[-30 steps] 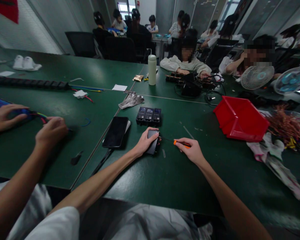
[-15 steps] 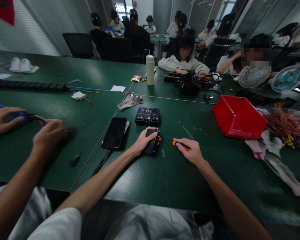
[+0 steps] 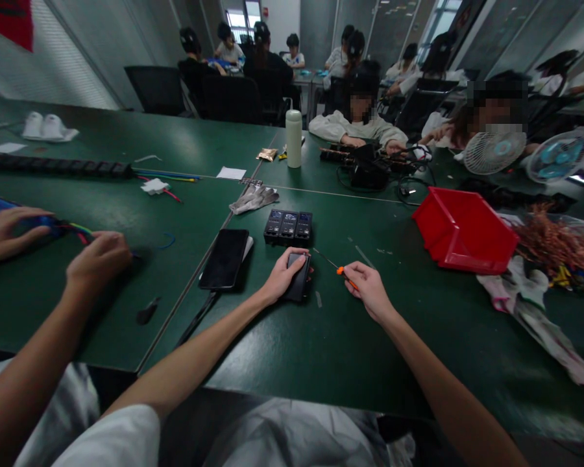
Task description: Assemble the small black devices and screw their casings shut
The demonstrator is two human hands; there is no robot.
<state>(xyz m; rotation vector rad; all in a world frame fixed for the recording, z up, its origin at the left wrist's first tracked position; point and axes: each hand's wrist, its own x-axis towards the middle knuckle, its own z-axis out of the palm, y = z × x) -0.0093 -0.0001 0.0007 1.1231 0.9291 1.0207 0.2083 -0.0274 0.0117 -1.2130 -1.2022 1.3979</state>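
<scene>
My left hand (image 3: 283, 277) is wrapped round a black box-shaped module (image 3: 298, 280) just above the green table, its fingers partly hidden behind it. Small reddish parts show along the module's right side. In my right hand (image 3: 367, 285) is a screwdriver (image 3: 340, 271) with an orange and black handle. Its thin shaft points up and left, and the tip is near the module's upper right corner; whether they touch I cannot tell. Beyond the module stands a row of black modules (image 3: 288, 227) with dark display windows. A phone (image 3: 224, 258) lies left of my left hand.
At left, a co-worker's hands (image 3: 97, 259) hold coloured wires. A red bin (image 3: 464, 230), copper wire bundles (image 3: 552, 233) and gloves (image 3: 525, 285) lie at right. A pale bottle (image 3: 293, 138) and a grey glove (image 3: 254, 198) are farther back. People sit across the table.
The screwdriver has tilted, its tip now higher and nearer the module's far end, and its handle angled down more steeply. The module has turned slightly in my left hand.
</scene>
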